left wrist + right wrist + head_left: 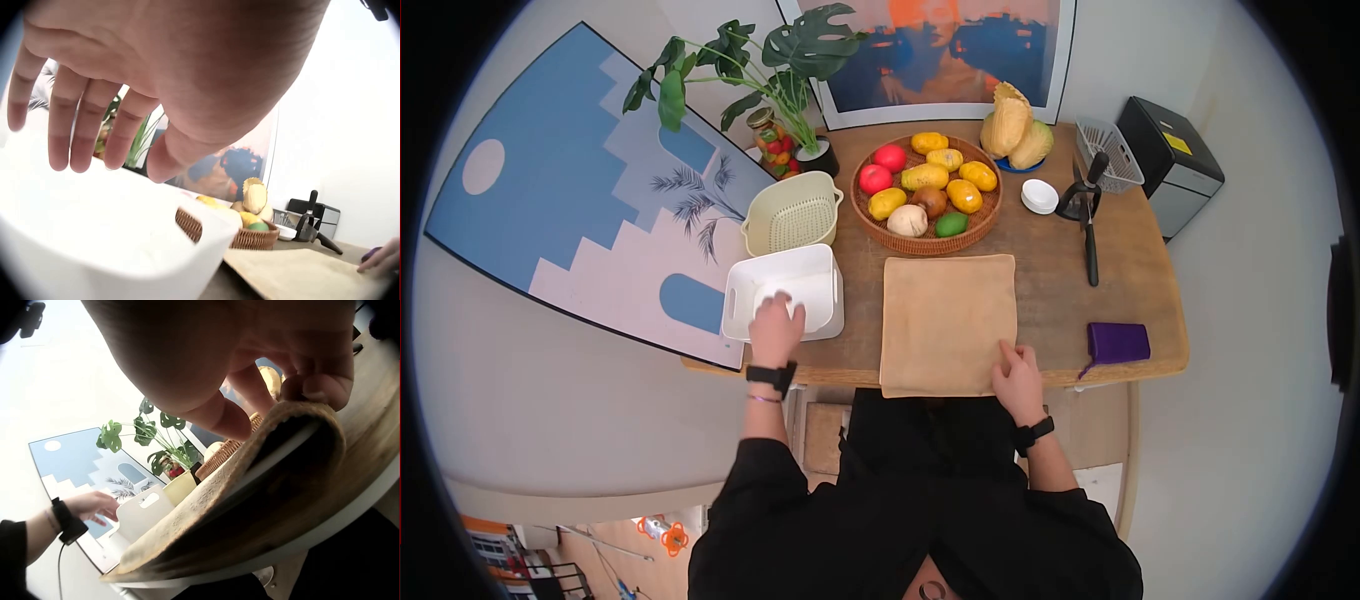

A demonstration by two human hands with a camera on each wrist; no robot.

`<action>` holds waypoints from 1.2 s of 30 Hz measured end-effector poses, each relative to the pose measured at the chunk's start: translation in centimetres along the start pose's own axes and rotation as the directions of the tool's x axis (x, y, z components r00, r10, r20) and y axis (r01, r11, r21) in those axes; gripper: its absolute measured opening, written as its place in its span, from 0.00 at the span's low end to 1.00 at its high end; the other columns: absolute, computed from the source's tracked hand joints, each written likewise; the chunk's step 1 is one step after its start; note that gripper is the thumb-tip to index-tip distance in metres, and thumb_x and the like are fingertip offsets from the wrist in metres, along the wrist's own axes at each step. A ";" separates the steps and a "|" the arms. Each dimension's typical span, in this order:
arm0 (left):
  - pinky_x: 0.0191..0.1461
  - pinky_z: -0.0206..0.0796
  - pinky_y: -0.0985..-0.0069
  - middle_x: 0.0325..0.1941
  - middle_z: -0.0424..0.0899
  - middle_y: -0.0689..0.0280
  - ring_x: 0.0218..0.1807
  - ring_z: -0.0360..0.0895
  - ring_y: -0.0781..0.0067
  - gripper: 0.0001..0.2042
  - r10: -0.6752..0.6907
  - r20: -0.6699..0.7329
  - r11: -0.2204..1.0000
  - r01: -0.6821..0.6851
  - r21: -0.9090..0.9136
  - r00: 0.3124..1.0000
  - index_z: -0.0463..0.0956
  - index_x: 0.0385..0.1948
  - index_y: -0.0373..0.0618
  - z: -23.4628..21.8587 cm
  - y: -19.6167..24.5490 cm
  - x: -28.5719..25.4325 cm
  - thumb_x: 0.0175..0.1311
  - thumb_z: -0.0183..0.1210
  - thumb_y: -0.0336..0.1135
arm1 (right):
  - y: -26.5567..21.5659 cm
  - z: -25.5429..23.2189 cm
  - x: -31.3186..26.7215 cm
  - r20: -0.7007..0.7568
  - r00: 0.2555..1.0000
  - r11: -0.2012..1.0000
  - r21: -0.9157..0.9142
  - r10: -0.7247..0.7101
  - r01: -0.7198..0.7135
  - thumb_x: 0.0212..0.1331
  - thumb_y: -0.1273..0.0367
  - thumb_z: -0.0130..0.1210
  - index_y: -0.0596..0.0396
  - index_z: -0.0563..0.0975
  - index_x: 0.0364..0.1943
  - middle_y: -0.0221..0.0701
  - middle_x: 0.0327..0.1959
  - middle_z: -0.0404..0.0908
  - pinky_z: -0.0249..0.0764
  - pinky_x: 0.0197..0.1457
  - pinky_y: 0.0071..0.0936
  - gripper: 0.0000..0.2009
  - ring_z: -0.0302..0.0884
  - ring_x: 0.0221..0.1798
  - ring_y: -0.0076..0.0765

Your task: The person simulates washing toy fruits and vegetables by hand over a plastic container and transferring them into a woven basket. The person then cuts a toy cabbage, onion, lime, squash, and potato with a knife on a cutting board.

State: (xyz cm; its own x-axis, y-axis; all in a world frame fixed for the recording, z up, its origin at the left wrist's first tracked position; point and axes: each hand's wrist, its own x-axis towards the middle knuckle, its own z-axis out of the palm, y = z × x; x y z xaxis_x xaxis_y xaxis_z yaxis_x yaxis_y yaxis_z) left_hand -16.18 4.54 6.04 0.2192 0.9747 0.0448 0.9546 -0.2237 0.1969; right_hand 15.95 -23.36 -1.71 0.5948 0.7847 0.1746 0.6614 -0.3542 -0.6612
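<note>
Over a white handled bin (832, 300), my left hand (776, 330) hangs with its palm down and fingers spread, holding nothing. In the left wrist view, the fingers (81, 125) of that hand are above the bin's opening. A tan square cloth (950, 325) lies flat on the table, its front edge reaching past the table's edge. My right hand (1020, 385) touches the cloth near its front right corner. The right wrist view shows its bent fingers against the cloth (187, 525), which bulges there; whether they pinch it is unclear.
Behind the cloth stands a wicker tray (905, 247) of fruit and vegetables. A cream colander (790, 215) and a potted plant (815, 158) are behind the bin. At right are a knife (1091, 255), a white bowl (1040, 196), a grey basket (1115, 160) and a purple pouch (1118, 342).
</note>
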 end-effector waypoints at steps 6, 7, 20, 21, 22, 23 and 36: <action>0.59 0.73 0.56 0.51 0.84 0.45 0.55 0.80 0.43 0.21 0.443 -0.112 0.863 -0.458 -0.213 0.889 0.78 0.51 0.37 -1.5 5.3 12.5 0.63 0.62 0.43 | -0.2 0.3 0.3 -0.006 1.000 1.000 -0.021 0.022 -0.022 0.58 0.67 0.58 0.51 0.79 0.59 0.48 0.54 0.76 0.79 0.51 0.48 0.22 0.80 0.50 0.60; 0.59 0.73 0.56 0.51 0.84 0.45 0.55 0.80 0.43 0.21 0.452 -0.117 0.858 -0.467 -0.213 0.884 0.78 0.51 0.37 -0.7 5.8 14.8 0.63 0.62 0.43 | -0.3 0.4 0.2 -0.017 1.000 0.999 -0.022 0.024 -0.025 0.58 0.67 0.58 0.51 0.79 0.59 0.48 0.54 0.76 0.79 0.51 0.48 0.22 0.80 0.50 0.60; 0.58 0.74 0.57 0.44 0.87 0.45 0.50 0.84 0.45 0.15 0.336 0.251 0.926 -0.367 0.090 0.908 0.86 0.39 0.37 6.1 6.5 24.8 0.59 0.60 0.40 | -0.5 0.1 0.3 0.015 0.998 0.998 -0.015 0.064 -0.064 0.57 0.68 0.58 0.50 0.79 0.59 0.50 0.54 0.76 0.79 0.53 0.47 0.23 0.79 0.51 0.60; 0.58 0.74 0.56 0.44 0.87 0.44 0.50 0.84 0.43 0.15 0.331 0.254 0.927 -0.364 0.092 0.909 0.85 0.39 0.37 5.7 6.3 24.5 0.60 0.60 0.40 | -0.5 0.1 0.3 0.020 0.997 0.997 0.000 0.073 -0.073 0.57 0.68 0.58 0.51 0.79 0.60 0.50 0.54 0.75 0.79 0.53 0.47 0.23 0.79 0.51 0.60; 0.58 0.74 0.56 0.44 0.87 0.44 0.50 0.84 0.43 0.15 0.333 0.260 0.927 -0.366 0.088 0.906 0.85 0.39 0.37 5.4 6.4 24.2 0.60 0.60 0.40 | -0.5 0.1 0.4 0.023 0.997 0.997 -0.005 0.079 -0.079 0.57 0.68 0.58 0.51 0.79 0.60 0.50 0.54 0.75 0.79 0.53 0.47 0.23 0.79 0.51 0.60; 0.58 0.74 0.55 0.44 0.87 0.44 0.50 0.84 0.43 0.15 0.313 0.234 0.936 -0.341 0.089 0.920 0.85 0.40 0.38 4.9 6.5 23.8 0.60 0.61 0.41 | -0.5 0.1 0.6 0.015 0.997 0.997 -0.018 0.070 -0.070 0.57 0.67 0.58 0.51 0.79 0.60 0.50 0.55 0.75 0.79 0.53 0.47 0.23 0.79 0.51 0.60; 0.57 0.75 0.51 0.49 0.86 0.47 0.52 0.84 0.44 0.17 0.279 0.232 0.940 -0.314 0.130 0.932 0.83 0.48 0.41 3.3 7.0 21.8 0.65 0.59 0.42 | -0.3 0.7 0.3 0.010 0.998 0.998 -0.016 0.060 -0.059 0.56 0.67 0.58 0.54 0.78 0.61 0.52 0.57 0.74 0.78 0.55 0.47 0.25 0.78 0.54 0.61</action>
State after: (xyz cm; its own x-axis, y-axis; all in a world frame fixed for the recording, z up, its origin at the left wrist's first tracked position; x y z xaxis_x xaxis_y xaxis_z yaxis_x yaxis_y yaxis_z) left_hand -4.09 24.24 5.12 0.5177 0.8455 -0.1308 0.8550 -0.5167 0.0439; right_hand 15.65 -22.65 -1.99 0.6285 0.7673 0.1275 0.6319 -0.4082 -0.6588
